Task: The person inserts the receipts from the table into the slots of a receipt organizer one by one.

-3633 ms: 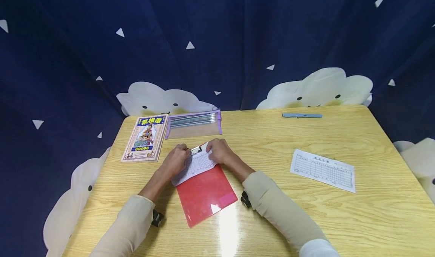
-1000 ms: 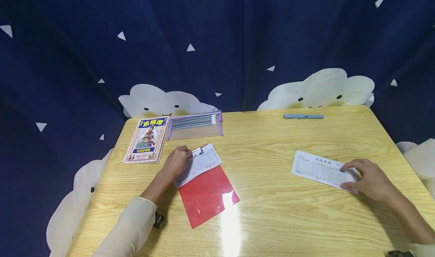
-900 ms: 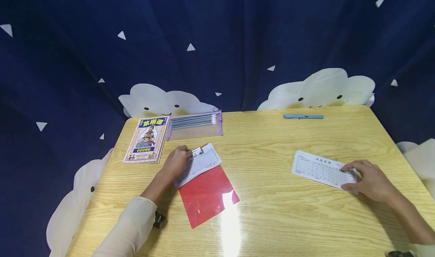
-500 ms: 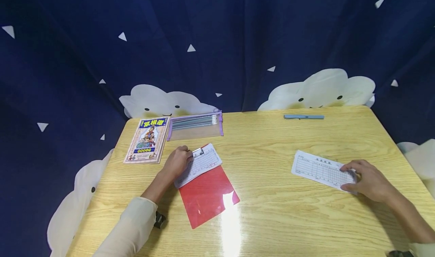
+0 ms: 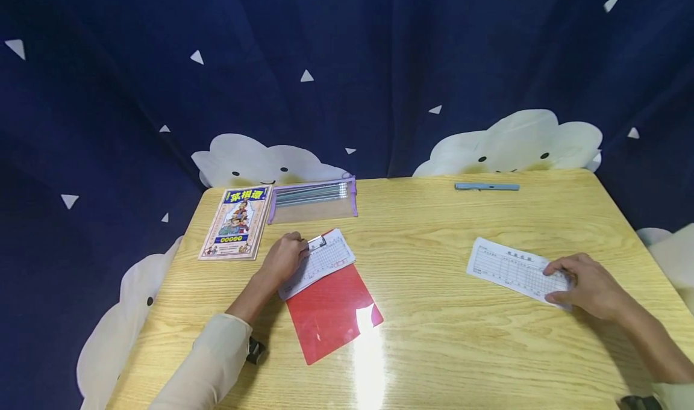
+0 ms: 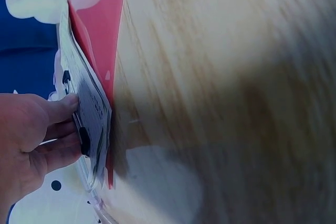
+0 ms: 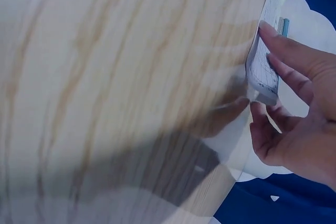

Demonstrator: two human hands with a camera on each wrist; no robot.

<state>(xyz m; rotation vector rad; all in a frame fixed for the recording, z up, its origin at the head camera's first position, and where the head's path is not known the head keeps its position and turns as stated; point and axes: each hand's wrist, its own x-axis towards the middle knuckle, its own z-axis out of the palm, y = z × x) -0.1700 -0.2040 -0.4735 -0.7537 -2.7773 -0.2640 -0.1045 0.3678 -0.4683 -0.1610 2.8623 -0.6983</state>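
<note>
At the table's left-centre lies a red clipboard (image 5: 333, 316), with white printed forms (image 5: 325, 259) under its metal clip (image 5: 317, 242). My left hand (image 5: 283, 258) pinches at that clip, thumb and fingers on either side of it in the left wrist view. Far to the right, my right hand (image 5: 591, 286) grips the right end of a white pad of printed forms (image 5: 504, 268), thumb on the near edge and fingers over the far side. In the right wrist view, this end of the pad (image 7: 262, 77) bends up slightly between the fingers.
A comic-style booklet (image 5: 235, 223) lies at the back left, beside a clear purple-edged pencil case (image 5: 311, 208) holding several pencils. Near the back right edge rests a blue-grey pen (image 5: 487, 186). A dark blue curtain (image 5: 379, 67) hangs behind the wooden table (image 5: 428, 332).
My right hand has left the clipboard, where both hands were earlier, and moved right to grip the pad. My left hand has stayed at the clip. Over the last second almost nothing moved.
</note>
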